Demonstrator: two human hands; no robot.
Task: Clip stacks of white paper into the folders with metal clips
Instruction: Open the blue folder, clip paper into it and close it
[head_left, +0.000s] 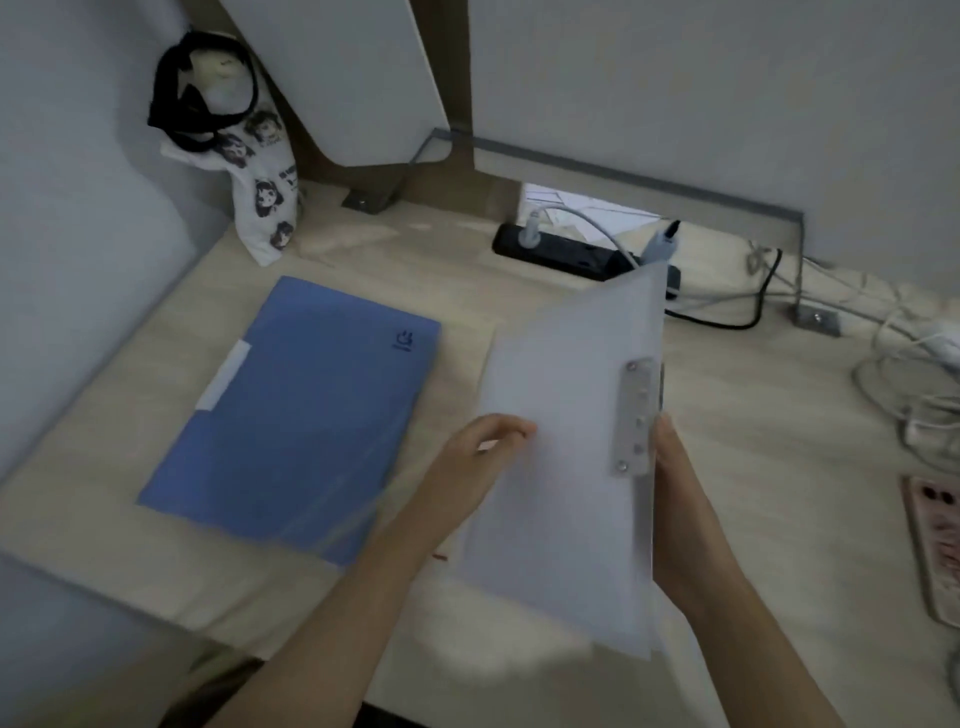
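1. White folder is up in the air and tilted, a little toward 3 o'clock from the middle. Its metal clip runs along its 3 o'clock edge.
2. The left hand grips the folder's 9 o'clock edge with curled fingers. The right hand is at the clip edge. Its fingers are hidden behind the folder, so I cannot tell how they hold.
3. The folder looks thin and bendy and is held only by its edges. It might flop or slip down onto the counter.
4. The right hand is just beside the clip, so the clip might pinch a finger if it snaps.
5. A black power strip at 12 o'clock and loose cables at 3 o'clock are near. A swinging folder could catch them.
6. A blue folder lies flat at 9 o'clock on the pale wood counter.
7. A bag with cartoon faces leans in the corner at 11 o'clock. The walls are pale grey and the room looks dim
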